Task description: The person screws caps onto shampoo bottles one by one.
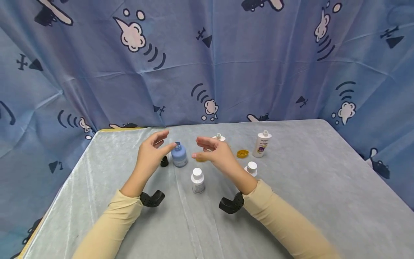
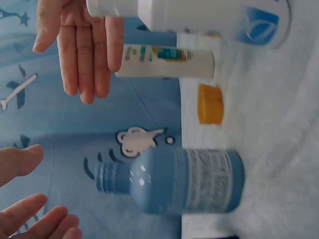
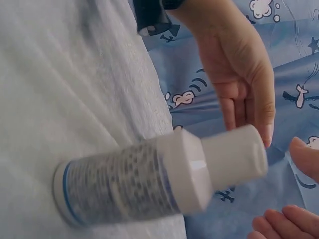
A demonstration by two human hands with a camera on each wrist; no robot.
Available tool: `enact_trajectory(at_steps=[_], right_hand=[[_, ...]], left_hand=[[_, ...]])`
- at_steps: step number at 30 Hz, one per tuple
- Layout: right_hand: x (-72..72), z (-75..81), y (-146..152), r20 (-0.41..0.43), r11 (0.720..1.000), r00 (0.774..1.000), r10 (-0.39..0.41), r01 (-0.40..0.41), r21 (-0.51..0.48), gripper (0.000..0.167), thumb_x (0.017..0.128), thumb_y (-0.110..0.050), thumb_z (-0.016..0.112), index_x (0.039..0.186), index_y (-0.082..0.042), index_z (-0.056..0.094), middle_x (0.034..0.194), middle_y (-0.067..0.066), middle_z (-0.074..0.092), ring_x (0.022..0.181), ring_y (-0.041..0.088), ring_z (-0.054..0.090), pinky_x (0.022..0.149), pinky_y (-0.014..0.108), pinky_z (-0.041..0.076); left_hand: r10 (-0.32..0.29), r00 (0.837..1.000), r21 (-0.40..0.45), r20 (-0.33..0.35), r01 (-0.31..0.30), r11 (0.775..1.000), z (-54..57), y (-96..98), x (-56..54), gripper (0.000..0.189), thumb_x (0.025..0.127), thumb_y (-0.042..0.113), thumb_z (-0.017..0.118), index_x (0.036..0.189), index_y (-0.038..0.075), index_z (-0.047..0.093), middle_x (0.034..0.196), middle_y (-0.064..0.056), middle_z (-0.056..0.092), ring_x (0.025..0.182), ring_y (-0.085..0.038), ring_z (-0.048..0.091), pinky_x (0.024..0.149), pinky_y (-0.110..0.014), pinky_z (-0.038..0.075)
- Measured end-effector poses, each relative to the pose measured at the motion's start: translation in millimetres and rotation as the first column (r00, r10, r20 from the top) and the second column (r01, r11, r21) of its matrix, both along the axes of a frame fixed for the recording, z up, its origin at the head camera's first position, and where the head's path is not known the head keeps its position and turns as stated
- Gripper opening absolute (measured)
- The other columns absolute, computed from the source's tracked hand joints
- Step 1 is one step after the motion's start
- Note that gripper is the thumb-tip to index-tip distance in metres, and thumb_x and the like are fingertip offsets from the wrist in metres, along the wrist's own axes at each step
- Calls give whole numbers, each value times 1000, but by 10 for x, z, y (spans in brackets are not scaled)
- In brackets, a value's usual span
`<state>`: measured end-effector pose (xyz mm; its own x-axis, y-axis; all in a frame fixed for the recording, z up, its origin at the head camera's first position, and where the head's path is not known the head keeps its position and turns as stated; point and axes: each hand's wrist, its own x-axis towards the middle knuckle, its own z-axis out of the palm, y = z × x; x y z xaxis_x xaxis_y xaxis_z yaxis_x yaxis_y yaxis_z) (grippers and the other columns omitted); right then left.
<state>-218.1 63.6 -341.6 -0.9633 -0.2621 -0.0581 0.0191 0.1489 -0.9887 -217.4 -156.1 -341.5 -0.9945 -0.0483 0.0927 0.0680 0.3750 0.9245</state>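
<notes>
Both hands are raised over the table with nothing in them. My left hand (image 1: 151, 153) has its fingers extended and thumb pointing inward, beside the uncapped blue bottle (image 1: 179, 156). A black cap (image 1: 164, 161) lies close to that bottle. My right hand (image 1: 217, 153) faces it from the other side, fingers and thumb pointing left. Below the gap between the hands stands a white capped bottle (image 1: 197, 181), which looks large in the right wrist view (image 3: 124, 184). Partly behind the right hand are a yellow cap (image 1: 201, 160) and an uncapped white bottle (image 1: 219, 137).
Farther right stands a slim white bottle (image 1: 261, 144) without a cap, and a yellow cap (image 1: 242, 154) lies beside it. Another white capped bottle (image 1: 251, 168) is partly hidden by the right wrist. A patterned blue curtain (image 1: 207, 72) hangs behind the grey-covered table (image 1: 317, 180).
</notes>
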Motion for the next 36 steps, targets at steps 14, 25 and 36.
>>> enact_trajectory(at_steps=[14, 25, 36], right_hand=[[-221, -140, -307, 119, 997, 992, 47, -53, 47, 70, 81, -6, 81, 144, -6, 50, 150, 13, 50, 141, 25, 47, 113, 44, 43], [-343, -298, -429, 146, 997, 988, 50, -57, 43, 75, 81, -5, 81, 147, -1, 45, 152, 14, 48, 141, 27, 46, 118, 40, 38], [-389, -402, -500, 164, 998, 985, 55, -58, 12, 73, 80, -3, 80, 145, 0, 47, 150, 14, 50, 140, 29, 48, 117, 38, 39]], left_hand=[[37, 991, -45, 129, -32, 998, -294, -266, -103, 65, 90, 26, 75, 145, 7, 48, 153, -14, 46, 142, -35, 43, 117, -44, 39], [-29, 980, -100, 196, 49, 994, -423, -394, -165, 64, 89, 23, 74, 144, 2, 49, 150, -19, 48, 140, -38, 44, 117, -45, 38], [-96, 951, -94, 292, 129, 987, -546, -503, -229, 65, 86, 20, 78, 143, 2, 50, 149, -18, 50, 141, -35, 44, 115, -51, 38]])
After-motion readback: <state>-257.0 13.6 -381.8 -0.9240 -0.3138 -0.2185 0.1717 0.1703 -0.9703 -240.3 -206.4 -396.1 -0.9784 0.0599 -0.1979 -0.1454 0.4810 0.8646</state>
